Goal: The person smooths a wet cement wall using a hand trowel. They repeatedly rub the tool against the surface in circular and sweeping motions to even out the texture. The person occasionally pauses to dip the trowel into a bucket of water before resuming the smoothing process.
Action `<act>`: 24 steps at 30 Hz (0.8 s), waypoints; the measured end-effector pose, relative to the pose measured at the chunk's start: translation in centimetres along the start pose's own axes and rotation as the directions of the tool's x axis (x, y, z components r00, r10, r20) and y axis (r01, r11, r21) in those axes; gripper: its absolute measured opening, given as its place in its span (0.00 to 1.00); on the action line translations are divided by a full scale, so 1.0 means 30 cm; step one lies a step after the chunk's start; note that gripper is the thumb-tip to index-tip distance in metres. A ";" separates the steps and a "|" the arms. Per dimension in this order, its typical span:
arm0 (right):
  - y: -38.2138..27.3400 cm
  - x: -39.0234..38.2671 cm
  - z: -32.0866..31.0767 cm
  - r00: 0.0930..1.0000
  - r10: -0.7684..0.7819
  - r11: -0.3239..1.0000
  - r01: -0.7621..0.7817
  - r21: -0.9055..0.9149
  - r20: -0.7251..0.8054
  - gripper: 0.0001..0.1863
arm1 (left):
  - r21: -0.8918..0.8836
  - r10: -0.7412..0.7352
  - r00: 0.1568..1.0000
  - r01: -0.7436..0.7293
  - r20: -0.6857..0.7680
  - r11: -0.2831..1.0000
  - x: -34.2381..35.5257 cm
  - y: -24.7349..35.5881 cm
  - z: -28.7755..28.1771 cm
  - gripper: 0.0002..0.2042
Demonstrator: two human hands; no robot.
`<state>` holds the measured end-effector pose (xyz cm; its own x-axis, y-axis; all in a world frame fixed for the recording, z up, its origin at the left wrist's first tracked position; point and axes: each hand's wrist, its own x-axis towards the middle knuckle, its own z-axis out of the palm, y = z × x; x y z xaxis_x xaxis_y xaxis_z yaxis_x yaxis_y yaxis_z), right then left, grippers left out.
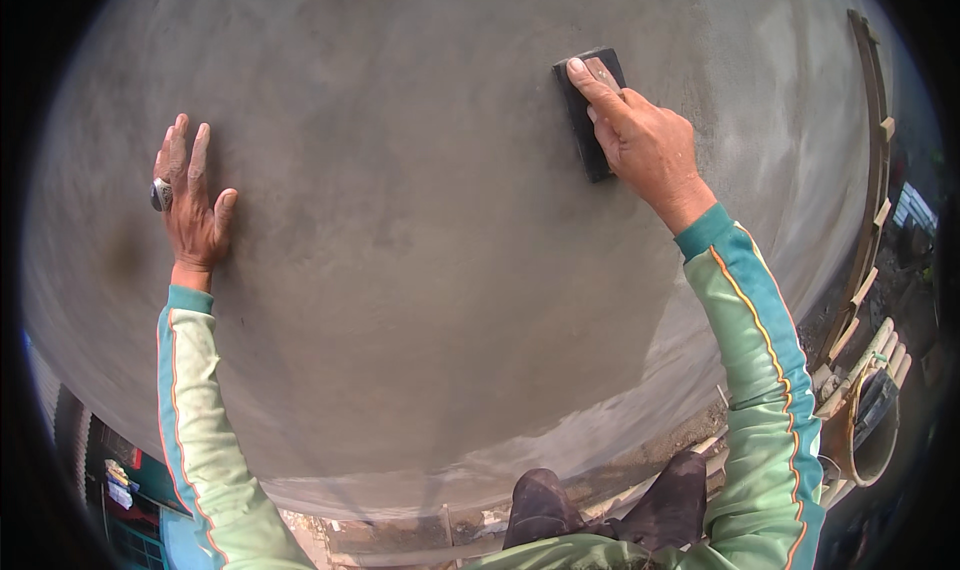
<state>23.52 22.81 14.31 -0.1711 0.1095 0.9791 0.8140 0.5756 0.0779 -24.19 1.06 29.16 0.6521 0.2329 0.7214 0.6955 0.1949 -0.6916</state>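
A grey, smooth plastered wall (pixel 420 270) fills most of the view. My left hand (pixel 195 200) rests flat on it at the left, fingers spread, with a large dark-stoned ring on one finger. My right hand (pixel 645 150) grips a black rectangular hand float (pixel 590 145) against the upper right part of the wall, thumb lying along the handle. Both of my arms are in green and teal sleeves with orange piping.
A timber strip (pixel 865 70) with small blocks runs along the wall's right edge. A bucket (pixel 870 450) with a dark object in it sits on pale poles (pixel 895 365) at lower right. My legs show at the bottom. Colourful small items (pixel 120 480) lie below left.
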 end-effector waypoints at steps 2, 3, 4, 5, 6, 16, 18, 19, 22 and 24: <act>0.043 -0.078 -0.026 0.998 0.024 1.000 -0.025 0.005 0.063 0.28 | -0.005 -0.005 1.000 0.005 0.000 1.000 0.000 -0.003 0.003 0.38; 0.052 -0.097 -0.031 0.995 0.038 0.999 -0.039 0.010 0.093 0.28 | -0.006 -0.005 1.000 0.005 0.001 1.000 -0.007 -0.007 0.003 0.38; 0.064 -0.093 -0.021 0.998 0.031 0.999 -0.032 0.033 0.048 0.28 | -0.008 -0.006 1.000 0.006 0.002 1.000 -0.012 -0.013 -0.001 0.38; 0.077 -0.056 -0.028 1.000 0.024 0.999 -0.024 0.044 0.002 0.28 | -0.011 -0.008 1.000 0.008 -0.005 1.000 -0.009 -0.014 0.005 0.38; 0.072 0.002 -0.046 0.999 0.033 0.999 -0.032 0.042 -0.023 0.27 | -0.014 -0.009 1.000 0.009 -0.006 1.000 -0.011 -0.013 0.006 0.38; 0.064 0.075 -0.005 1.000 0.024 1.000 -0.024 -0.020 -0.013 0.28 | 0.004 0.012 1.000 -0.012 -0.011 1.000 -0.011 -0.018 -0.005 0.38; 0.074 -0.020 -0.003 0.999 0.046 0.998 -0.046 -0.033 0.002 0.30 | 0.008 0.016 1.000 -0.016 -0.008 1.000 -0.010 -0.012 -0.004 0.38; 0.083 -0.073 -0.001 0.998 0.063 0.997 -0.063 -0.040 0.011 0.31 | 0.007 0.019 1.000 -0.019 -0.011 1.000 0.000 -0.007 0.002 0.38; 0.086 -0.200 0.043 0.997 0.070 0.995 -0.072 -0.075 -0.030 0.35 | 0.002 0.007 1.000 -0.007 -0.003 1.000 0.008 -0.004 0.004 0.38; 0.068 -0.176 0.050 0.996 0.067 0.994 -0.072 -0.086 -0.060 0.35 | 0.014 0.005 1.000 -0.006 0.017 1.000 -0.010 -0.021 0.000 0.38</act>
<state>25.26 24.62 9.03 -0.0825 0.0988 0.9917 0.8688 0.4946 0.0230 -24.82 0.88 29.38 0.6507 0.2498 0.7171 0.6875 0.2073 -0.6960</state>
